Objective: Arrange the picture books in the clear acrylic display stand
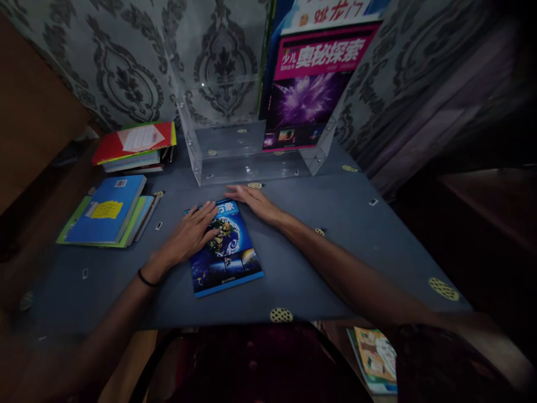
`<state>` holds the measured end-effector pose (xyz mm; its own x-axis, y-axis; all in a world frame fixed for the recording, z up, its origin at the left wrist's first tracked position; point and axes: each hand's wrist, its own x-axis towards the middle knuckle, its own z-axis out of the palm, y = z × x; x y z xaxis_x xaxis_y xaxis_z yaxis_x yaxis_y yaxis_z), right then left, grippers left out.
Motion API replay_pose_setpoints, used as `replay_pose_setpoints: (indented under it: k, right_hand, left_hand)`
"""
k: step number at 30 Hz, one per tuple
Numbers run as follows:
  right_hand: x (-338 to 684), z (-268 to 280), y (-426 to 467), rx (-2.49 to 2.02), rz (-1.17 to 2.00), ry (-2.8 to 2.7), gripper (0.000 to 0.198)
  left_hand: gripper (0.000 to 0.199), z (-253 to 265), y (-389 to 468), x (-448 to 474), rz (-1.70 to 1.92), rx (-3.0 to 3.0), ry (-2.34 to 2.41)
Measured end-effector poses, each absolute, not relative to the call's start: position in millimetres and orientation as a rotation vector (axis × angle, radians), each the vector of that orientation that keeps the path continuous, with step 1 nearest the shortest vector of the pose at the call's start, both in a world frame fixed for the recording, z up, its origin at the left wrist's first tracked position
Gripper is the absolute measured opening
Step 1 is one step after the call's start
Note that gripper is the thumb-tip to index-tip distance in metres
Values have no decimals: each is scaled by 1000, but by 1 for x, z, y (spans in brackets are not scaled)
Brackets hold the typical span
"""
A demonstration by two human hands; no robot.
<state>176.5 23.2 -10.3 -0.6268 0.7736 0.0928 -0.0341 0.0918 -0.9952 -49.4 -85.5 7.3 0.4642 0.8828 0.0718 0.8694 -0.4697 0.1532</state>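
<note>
The left hand (195, 230) lay on the book (232, 240), the right hand (250, 198) at its top corner, both with fingers loosely spread.

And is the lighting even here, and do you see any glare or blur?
In the head view, light is dim and uneven, the far right nearly black; in the head view, small glints show on the clear rack; the right hand looks slightly soft there, while the pink book reads clearly.
</note>
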Motion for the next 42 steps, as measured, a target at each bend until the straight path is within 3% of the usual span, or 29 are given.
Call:
replay_pose_setpoints:
  k: [13,20,42]
  right_hand:
    - [175,-18,28,-671,1565,-1750,73]
    - [178,-16,27,-683,1557,-1753,65]
    - [176,-13,24,-721,1538,-1785,68]
  left_hand:
    - [58,10,-70,-21,200,2735,1309]
    - [54,10,-75,-15,189,2780,1180]
    - [51,21,-120,8,169,2810,911]
